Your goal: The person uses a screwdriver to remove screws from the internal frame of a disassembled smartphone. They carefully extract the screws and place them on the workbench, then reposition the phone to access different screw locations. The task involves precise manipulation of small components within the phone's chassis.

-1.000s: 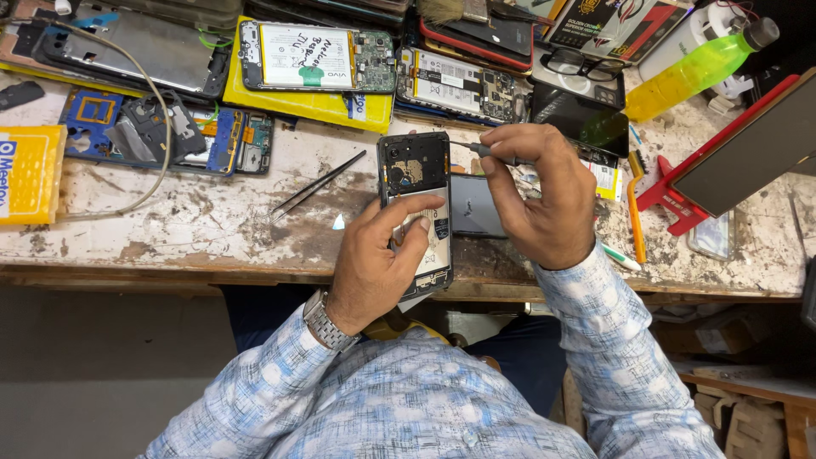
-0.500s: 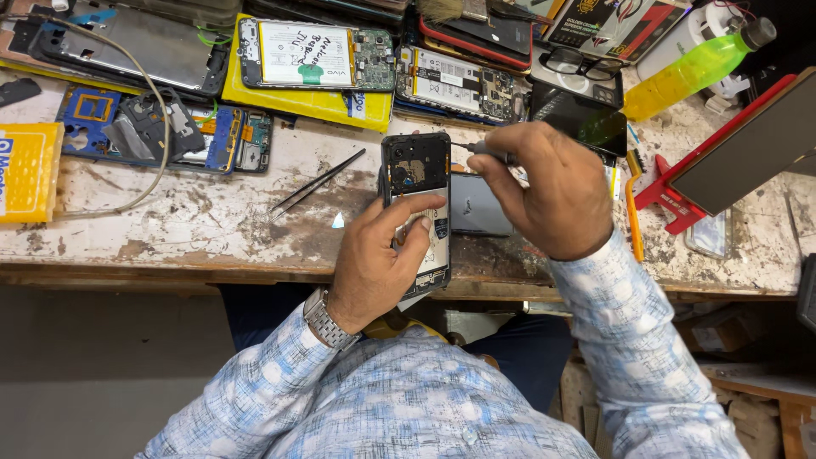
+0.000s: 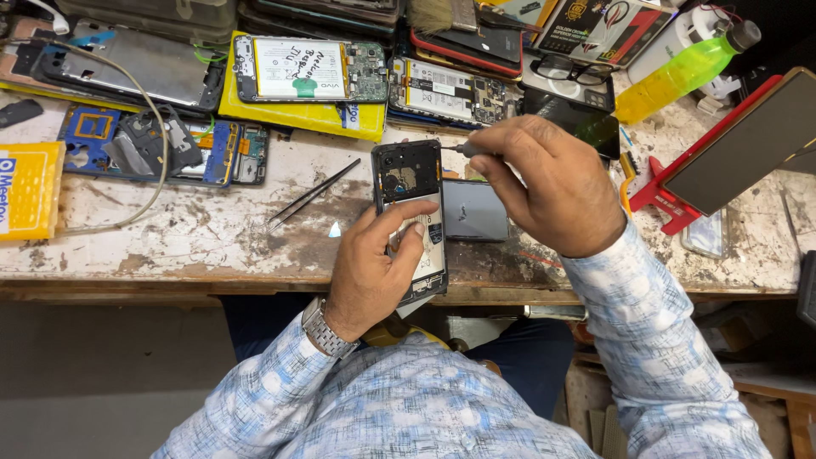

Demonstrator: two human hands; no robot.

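Left hand (image 3: 374, 263) grips opened phone (image 3: 410, 217) at worktop (image 3: 212, 238) front edge; right hand (image 3: 552, 183) pinches screwdriver (image 3: 459, 149) at its top; steady pressure needed.

- The left hand (image 3: 374, 268) covers the lower half of the opened black phone with its back cover off (image 3: 410, 204).
- The right hand (image 3: 552, 187) hides most of the thin metal screwdriver (image 3: 455, 149); its tip is too small to make out.
- The yellow flat box (image 3: 25, 191) is cut by the left edge.
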